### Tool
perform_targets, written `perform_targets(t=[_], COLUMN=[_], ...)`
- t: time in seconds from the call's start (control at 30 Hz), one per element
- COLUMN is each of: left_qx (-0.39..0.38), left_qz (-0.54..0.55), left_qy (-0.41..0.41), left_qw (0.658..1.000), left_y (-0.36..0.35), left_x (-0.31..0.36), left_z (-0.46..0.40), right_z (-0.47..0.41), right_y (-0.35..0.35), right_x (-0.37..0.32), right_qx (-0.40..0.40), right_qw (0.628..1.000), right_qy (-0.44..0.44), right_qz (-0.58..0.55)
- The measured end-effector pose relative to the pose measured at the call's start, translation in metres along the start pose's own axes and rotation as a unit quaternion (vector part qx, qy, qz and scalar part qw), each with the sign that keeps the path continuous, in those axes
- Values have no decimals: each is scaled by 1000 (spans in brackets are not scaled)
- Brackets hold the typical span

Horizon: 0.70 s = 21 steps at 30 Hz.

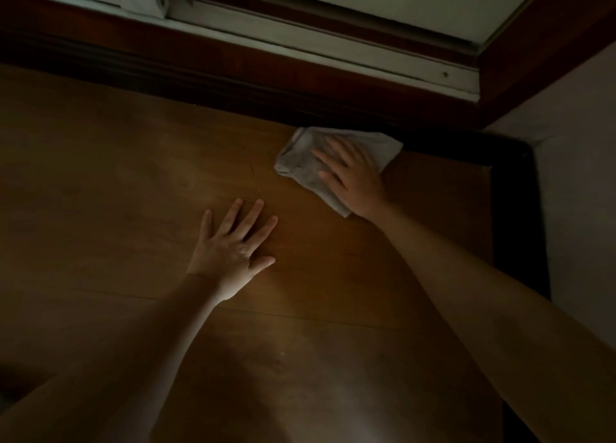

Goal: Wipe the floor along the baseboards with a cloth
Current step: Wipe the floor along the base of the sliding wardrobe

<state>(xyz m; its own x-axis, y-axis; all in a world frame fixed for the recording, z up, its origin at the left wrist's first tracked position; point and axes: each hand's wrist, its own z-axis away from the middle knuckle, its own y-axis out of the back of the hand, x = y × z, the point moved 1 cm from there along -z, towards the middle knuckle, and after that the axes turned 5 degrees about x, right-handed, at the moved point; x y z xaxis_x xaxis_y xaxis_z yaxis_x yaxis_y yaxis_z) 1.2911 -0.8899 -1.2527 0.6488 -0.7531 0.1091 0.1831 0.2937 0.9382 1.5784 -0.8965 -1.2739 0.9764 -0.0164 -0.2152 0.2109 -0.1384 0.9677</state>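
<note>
Grey cloth (301, 162) under right hand (354, 179), beside baseboard (233, 85).

Scene is reading dim overall, warm brown cast. Brightest areas are lying far, along the pale window frame (333, 55). Deep shadow is swallowing the baseboard (233, 85) and the right corner. Near floor (100, 175) is fading dark. Straight lines are bowing toward the edges; detail is looking soft and grainy.

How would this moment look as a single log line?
right hand: flat on cloth, by baseboard | left hand: flat on floor, bracing
</note>
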Motion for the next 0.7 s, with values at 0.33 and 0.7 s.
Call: perform_targets(t=[0.33,0.7], left_qx=[-7,-21], left_qz=[6,-7], left_qy=[3,4], left_qw=[1000,1000], left_y=[2,7], left_x=[0,3], left_z=[0,0], right_z=[50,46], right_y=[22,19], right_x=[50,53], right_qx=[-9,1], right_qw=[999,997], right_qy=[-33,-67], right_qz=[-6,36])
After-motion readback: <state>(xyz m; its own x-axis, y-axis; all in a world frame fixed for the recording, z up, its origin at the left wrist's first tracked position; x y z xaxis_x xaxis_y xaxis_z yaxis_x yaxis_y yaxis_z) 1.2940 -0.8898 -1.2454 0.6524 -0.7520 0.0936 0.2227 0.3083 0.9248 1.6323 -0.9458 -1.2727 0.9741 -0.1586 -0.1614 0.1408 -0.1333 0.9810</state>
